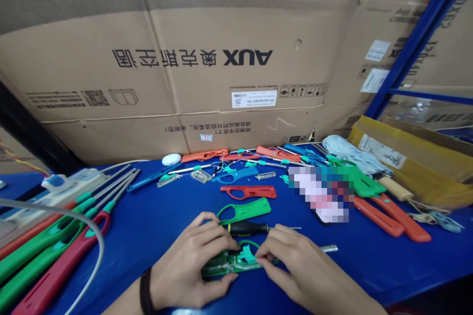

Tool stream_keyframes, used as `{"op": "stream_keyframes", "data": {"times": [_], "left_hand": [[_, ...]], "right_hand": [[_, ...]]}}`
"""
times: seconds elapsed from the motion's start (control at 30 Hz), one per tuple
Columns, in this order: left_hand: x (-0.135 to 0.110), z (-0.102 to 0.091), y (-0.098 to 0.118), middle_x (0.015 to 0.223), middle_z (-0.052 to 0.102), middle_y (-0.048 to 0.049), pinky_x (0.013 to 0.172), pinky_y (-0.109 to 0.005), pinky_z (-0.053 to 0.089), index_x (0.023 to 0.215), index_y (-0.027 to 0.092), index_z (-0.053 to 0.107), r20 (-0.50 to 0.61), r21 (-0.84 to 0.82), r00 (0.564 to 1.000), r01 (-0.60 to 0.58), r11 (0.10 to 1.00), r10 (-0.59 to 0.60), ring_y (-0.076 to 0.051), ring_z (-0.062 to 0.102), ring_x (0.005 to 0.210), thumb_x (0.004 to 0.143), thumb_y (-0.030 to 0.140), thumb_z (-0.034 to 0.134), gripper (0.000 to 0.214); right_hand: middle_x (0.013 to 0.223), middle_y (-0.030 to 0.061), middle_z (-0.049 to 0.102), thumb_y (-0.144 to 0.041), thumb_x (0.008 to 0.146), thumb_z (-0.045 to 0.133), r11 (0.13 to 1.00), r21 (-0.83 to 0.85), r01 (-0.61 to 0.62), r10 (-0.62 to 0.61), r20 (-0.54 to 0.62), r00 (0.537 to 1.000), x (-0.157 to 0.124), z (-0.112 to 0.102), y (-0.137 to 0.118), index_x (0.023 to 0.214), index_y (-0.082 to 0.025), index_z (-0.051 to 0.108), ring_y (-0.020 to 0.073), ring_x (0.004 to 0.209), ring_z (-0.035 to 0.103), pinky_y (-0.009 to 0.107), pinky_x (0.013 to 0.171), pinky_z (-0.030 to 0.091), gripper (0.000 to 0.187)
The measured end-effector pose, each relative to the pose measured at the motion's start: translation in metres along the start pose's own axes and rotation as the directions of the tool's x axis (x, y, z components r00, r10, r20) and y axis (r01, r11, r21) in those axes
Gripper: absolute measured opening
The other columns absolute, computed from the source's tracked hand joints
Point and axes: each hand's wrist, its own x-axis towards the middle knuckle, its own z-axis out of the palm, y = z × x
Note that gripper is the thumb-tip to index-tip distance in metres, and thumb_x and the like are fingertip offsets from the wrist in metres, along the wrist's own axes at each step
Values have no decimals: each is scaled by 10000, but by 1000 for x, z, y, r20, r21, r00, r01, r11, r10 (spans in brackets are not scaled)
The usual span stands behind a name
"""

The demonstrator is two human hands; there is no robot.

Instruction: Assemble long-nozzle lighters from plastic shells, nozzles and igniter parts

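Note:
An opened green utility lighter (236,267) lies low on the table in front of me, its inner parts showing. My left hand (194,263) wraps around its handle end, where a clear fuel tank (216,266) sits in the shell. My right hand (290,258) pinches at the lighter's middle, fingertips against the edge of the teal trigger (247,255); the exact part between them is hidden. The metal tube (328,248) sticks out beyond my right hand. Just past the hands lies a black and yellow screwdriver (246,229), and behind it a loose green shell half (249,210).
Finished-looking lighters (66,256) lie at left beside a white power strip (77,187) and a grey cable (99,246). Red shells (254,192), tubes and fuel tanks spread along the back. A partly pixelated phone (321,197), orange lighters (399,216) and a yellow-taped carton (414,167) are at right.

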Motion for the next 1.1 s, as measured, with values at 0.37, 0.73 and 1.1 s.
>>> {"op": "stream_keyframes", "data": {"times": [0.37, 0.73, 1.1], "left_hand": [[-1, 1, -1, 803, 646, 0, 904, -386, 392, 951, 207, 599, 5, -1, 1000, 2, 1000, -2, -151, 612, 727, 775, 232, 626, 180], [-4, 2, 3, 816, 617, -9, 1051, -421, 343, 901, 204, 600, 82, 149, 992, -112, 982, 101, -145, 608, 772, 861, 239, 549, 74], [-9, 7, 8, 899, 673, -46, 962, -408, 475, 974, 187, 618, 97, 368, 967, -256, 894, 237, -169, 638, 803, 892, 131, 474, 174]], "right_hand": [[799, -13, 629, -89, 849, 547, 998, -30, 49, -50, -36, 998, 0, 10, 0, 822, -196, 586, 149, 777, 589, 326, 893, 434, 117], [818, 11, 585, -107, 906, 434, 991, -95, 91, -107, -172, 979, -16, 33, 6, 893, -214, 545, 181, 779, 532, 347, 802, 457, 155], [832, 5, 588, -88, 893, 459, 999, 29, 36, -33, -105, 994, -11, 21, 0, 847, -205, 564, 159, 805, 536, 339, 868, 422, 164]]}}
